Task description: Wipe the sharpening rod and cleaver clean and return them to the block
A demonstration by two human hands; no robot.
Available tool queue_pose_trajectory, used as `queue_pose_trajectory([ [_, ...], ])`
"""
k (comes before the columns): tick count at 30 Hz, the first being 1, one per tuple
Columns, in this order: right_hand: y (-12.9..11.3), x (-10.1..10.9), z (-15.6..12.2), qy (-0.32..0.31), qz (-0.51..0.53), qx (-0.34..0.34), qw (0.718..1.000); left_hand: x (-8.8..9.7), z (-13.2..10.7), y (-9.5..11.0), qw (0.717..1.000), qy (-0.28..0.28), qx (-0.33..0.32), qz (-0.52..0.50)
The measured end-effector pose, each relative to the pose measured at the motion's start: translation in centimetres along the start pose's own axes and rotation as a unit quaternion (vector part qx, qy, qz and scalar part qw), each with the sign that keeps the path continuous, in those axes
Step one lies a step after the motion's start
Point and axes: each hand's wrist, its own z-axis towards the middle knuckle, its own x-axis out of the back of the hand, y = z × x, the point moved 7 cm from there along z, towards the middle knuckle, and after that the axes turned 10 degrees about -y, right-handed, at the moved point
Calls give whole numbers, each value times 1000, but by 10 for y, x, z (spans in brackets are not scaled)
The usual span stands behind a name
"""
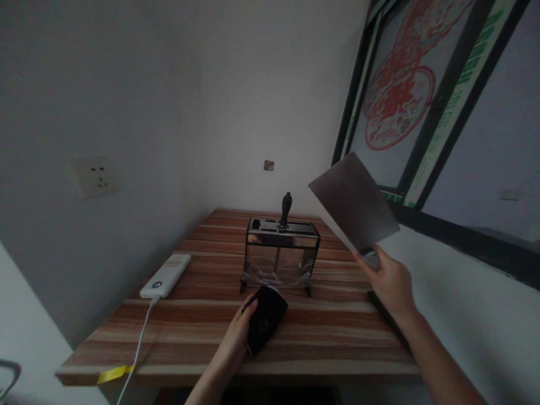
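Note:
My right hand [390, 281] is wrapped round the handle of a cleaver [354, 197], raised above the right side of the table with its broad blade tilted up to the left. Lower down, my left hand [238, 332] grips a black folded cloth [266, 318] with a faint round mark on it. Just beyond the cloth stands a knife block [280, 256] with clear sides and a slotted metal top. One black handle [286, 208] sticks up out of that top; what it belongs to is mostly hidden.
The striped wooden table [202, 315] meets walls at the back and sides. A white power bank [166, 275] lies at the left, its white cable [141, 343] running over the front edge. A long dark object [387, 315] lies partly under my right arm. A window [405, 107] is at the right.

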Motion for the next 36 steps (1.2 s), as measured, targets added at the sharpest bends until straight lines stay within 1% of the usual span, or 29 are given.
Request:
queue_pose_trajectory([
  [2,13,21,22,-1,-85,-18,996,3,1,-1,995,-3,-28,99],
  [4,19,43,43,0,-157,-30,987,4,1,-1,978,-8,-67,196],
  [6,19,62,67,-20,-230,-29,973,2,-1,1,958,-13,-111,264],
  [9,14,86,107,-71,-309,-14,948,-4,-4,2,939,-30,-141,313],
  [12,2,100,150,-103,-369,35,923,-8,-7,4,933,-40,-142,328],
  [13,-4,99,164,-122,-387,60,912,-9,-8,5,933,-40,-142,329],
  [15,-15,97,187,-139,-414,98,894,-11,-9,6,933,-42,-142,330],
  [17,-28,90,205,-164,-425,153,877,-12,-9,7,933,-43,-142,328],
  [21,-51,82,221,-175,-414,279,848,-14,-9,7,933,-51,-145,324],
  [24,-62,80,226,-170,-412,342,827,-13,-10,7,938,-45,-141,312],
  [27,-70,74,232,-177,-398,373,819,-12,-11,8,948,-43,-135,286],
  [31,-76,59,247,-183,-369,378,829,-11,-10,8,953,-40,-132,269],
  [34,-73,46,253,-189,-375,399,815,-7,-8,4,950,-27,-118,287],
  [36,-72,41,254,-189,-376,414,807,-5,-7,2,948,-26,-114,296],
])
